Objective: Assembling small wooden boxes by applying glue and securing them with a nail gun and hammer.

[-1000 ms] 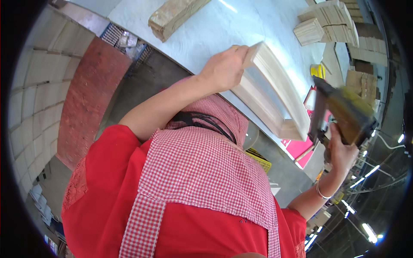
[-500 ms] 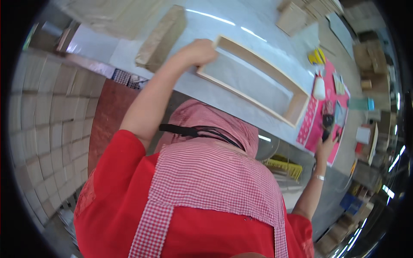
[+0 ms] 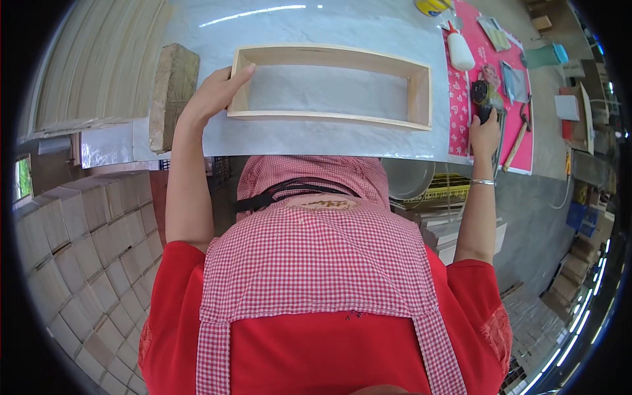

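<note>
A long rectangular frame of pale wood lies on the table. My left hand is closed round its left end, thumb over the top edge and fingers on the outside. Off to the right, my right hand is closed on the black handle of a dark tool with a rounded head; its exact kind is unclear. Around that hand, on a pink patterned sheet, are a hammer with a wooden handle and a white squeeze bottle with a red tip.
A brown block-like bundle stands left of the frame, beside stacked pale boards. A yellow tub and a teal cup or bottle are at the right. The marbled table ends just before my apron.
The view has turned and shifted, so the table edge now runs nearly level. My left hand still holds the frame's end. My right hand remains at the black-handled tool.
</note>
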`<state>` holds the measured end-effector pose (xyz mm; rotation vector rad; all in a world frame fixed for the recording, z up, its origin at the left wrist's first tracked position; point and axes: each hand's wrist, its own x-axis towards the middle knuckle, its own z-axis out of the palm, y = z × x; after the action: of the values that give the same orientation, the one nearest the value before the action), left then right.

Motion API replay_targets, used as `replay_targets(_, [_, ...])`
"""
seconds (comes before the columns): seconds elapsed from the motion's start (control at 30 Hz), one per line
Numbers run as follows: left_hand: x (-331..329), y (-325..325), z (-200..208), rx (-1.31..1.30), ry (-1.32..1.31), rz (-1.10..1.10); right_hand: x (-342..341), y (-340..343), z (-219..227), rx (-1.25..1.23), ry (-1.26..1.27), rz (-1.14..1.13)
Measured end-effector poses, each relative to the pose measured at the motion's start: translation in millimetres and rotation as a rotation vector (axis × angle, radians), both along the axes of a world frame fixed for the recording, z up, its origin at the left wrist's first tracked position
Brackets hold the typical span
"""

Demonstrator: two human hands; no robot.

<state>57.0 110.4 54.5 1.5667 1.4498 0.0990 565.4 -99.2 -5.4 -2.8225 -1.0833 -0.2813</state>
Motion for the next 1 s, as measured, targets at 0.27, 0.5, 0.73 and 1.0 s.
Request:
replay_targets(0.27, [-33.1,-53.2,-31.4,0.04,-0.498,0.317,-42.2,-7.1,9.7,0.516,0.299,0.335])
replay_targets(0.5, [-33.0,-87.6,-39.7,0.224,-0.631,0.405,-143.0,-21.6,10.4,0.637,1.022,0.399])
replay_targets(0.73, [-1.4,-38.6,15.9,0.425,-0.583,0.298,-86.3,36.4,63.7,0.753,1.167,0.603])
replay_targets(1.0, [24.0,0.1,-5.3,0.154,-0.324,0.302,-66.4,80.9,37.4,0.445,1.293,0.41])
